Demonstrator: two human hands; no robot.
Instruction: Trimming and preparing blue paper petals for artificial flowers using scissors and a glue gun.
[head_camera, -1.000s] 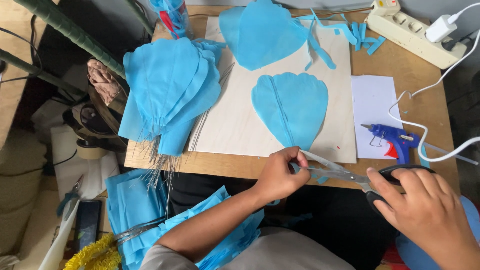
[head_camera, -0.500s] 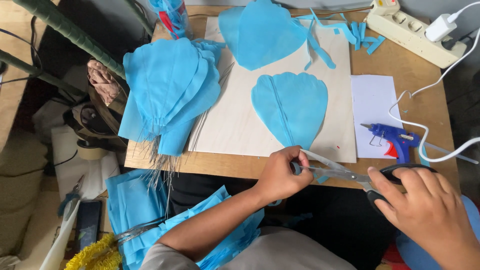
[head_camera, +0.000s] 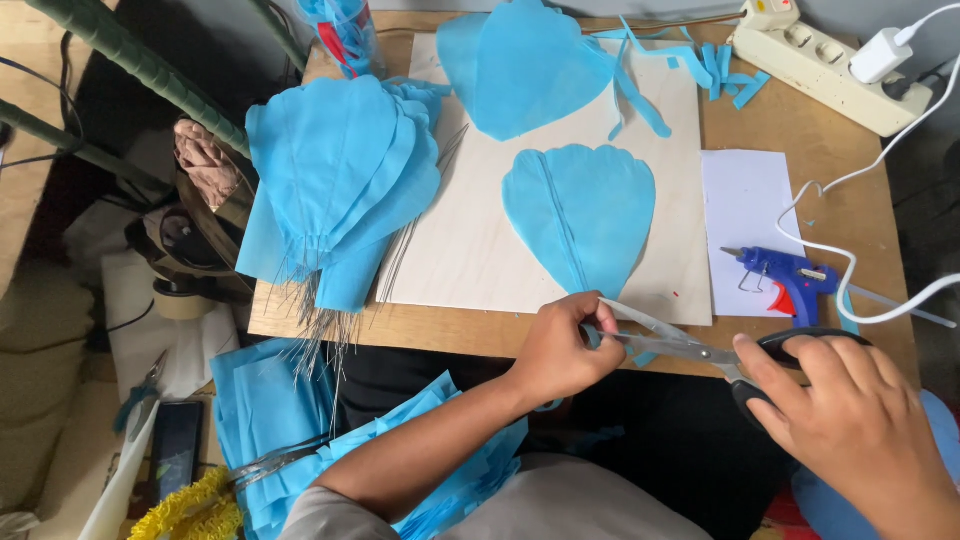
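My left hand (head_camera: 562, 345) pinches the narrow base of a blue petal-shaped paper piece (head_camera: 580, 212) that lies on a pale wooden board (head_camera: 470, 250), at the table's near edge. My right hand (head_camera: 850, 420) grips the black handles of a pair of scissors (head_camera: 690, 348). The blades point left and touch the petal's base right beside my left fingers. A thin wire rib runs up the middle of the petal.
A stack of finished blue petals with wire stems (head_camera: 335, 180) lies at the left of the board, another petal (head_camera: 520, 65) at the top. A blue glue gun (head_camera: 790, 280) rests on white paper (head_camera: 745, 220). A power strip (head_camera: 820, 65) sits top right; blue paper (head_camera: 270, 410) lies below the table.
The scissors and my right hand have shifted slightly; my left hand keeps its pinch on the petal's base. Nothing else has moved.
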